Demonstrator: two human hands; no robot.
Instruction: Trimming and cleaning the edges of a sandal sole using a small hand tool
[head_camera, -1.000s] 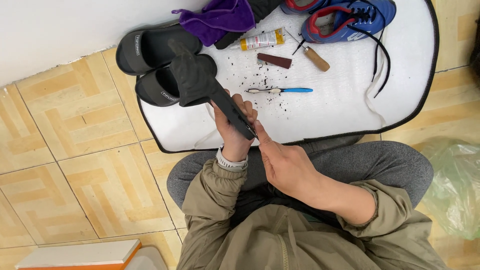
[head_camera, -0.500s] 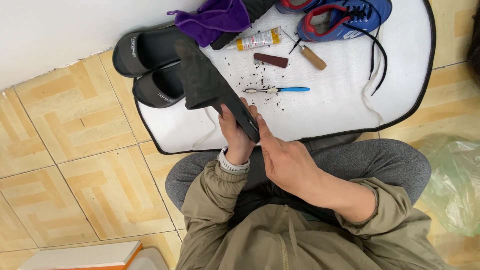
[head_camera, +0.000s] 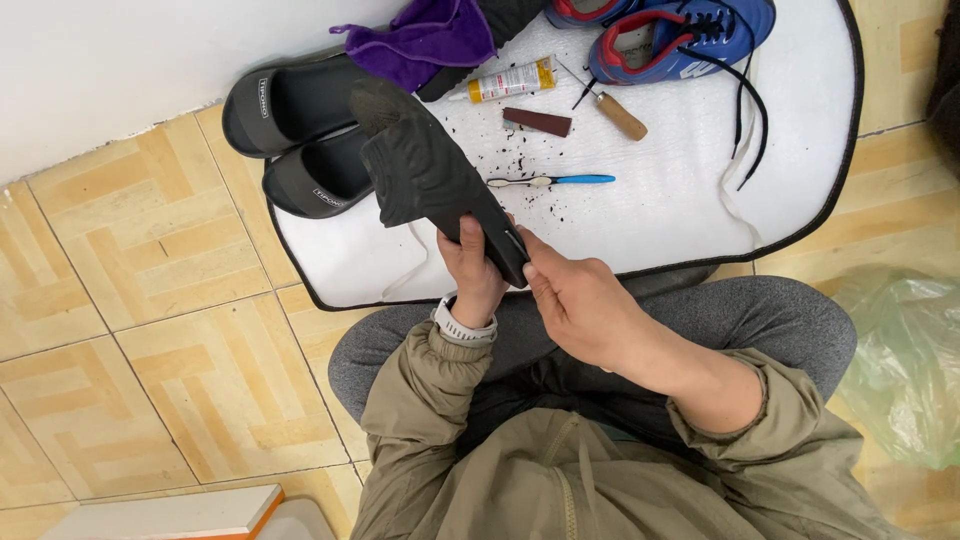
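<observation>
My left hand (head_camera: 472, 268) grips the near end of a black shoe insole (head_camera: 425, 170), which slants up and away to the left over a white mat (head_camera: 690, 200). My right hand (head_camera: 580, 305) pinches the same near end from the right, thumb and forefinger on its edge. A watch sits on my left wrist. Black crumbs are scattered on the mat just beyond the insole, beside a blue-handled toothbrush (head_camera: 560, 180).
Two black slides (head_camera: 300, 130) lie at the mat's left edge. A purple cloth (head_camera: 430, 45), a glue tube (head_camera: 512, 80), a dark brown block (head_camera: 537, 122), a wooden-handled awl (head_camera: 615, 112) and blue-and-red shoes (head_camera: 680, 35) lie farther back. A green plastic bag (head_camera: 900, 370) sits at right.
The insole has tilted and swung left, with its far end now over the slides. My right fingers have moved onto its near edge.
</observation>
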